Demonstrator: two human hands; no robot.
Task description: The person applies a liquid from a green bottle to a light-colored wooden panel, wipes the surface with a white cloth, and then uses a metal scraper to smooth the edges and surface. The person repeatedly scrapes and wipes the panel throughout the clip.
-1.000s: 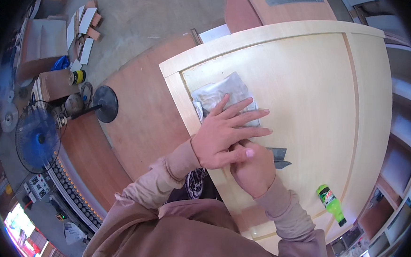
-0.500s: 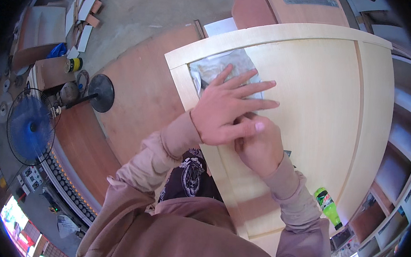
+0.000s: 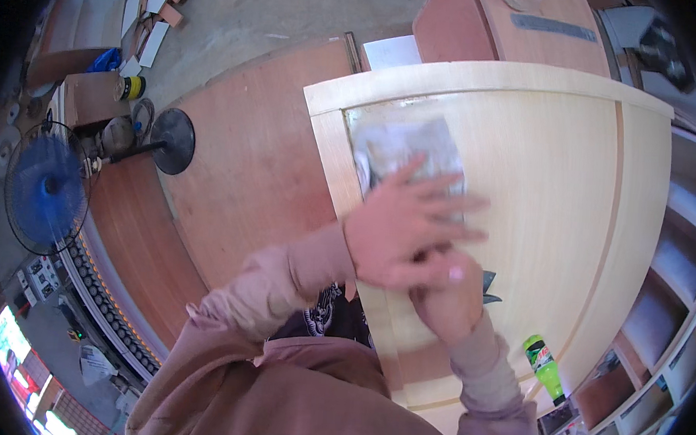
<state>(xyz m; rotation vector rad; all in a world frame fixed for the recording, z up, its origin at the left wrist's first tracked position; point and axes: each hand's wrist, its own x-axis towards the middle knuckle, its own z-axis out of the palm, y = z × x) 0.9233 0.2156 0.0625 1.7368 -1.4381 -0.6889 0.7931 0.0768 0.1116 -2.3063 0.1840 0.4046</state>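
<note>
A crumpled grey-white sheet [image 3: 413, 138], blurred and of unclear material, lies near the far left corner of a pale wooden panel [image 3: 542, 173]. My left hand [image 3: 403, 233] is spread over the sheet's near part, its fingers apart and smeared by motion. Beneath its palm and thumb is my right hand [image 3: 450, 299], curled, with the fingers mostly hidden; what they hold, if anything, cannot be made out. Beside the right wrist, a dark pointed object [image 3: 489, 287] rests on the panel. Between the sheet and the panel's far frame, a patch of surface looks shiny.
A green bottle [image 3: 544, 369] lies at the panel's right near side. Shelving [image 3: 655, 276] runs along the right. To the left are a blue fan [image 3: 47, 187], a round black base [image 3: 173, 141] and a yellow-banded spool [image 3: 130, 88]. A wooden box [image 3: 535, 29] stands beyond the panel.
Both hands and the sheet have slid nearer to me, baring a strip of panel along the far frame. The dark pointed object shows more. My whole view has shifted slightly.
</note>
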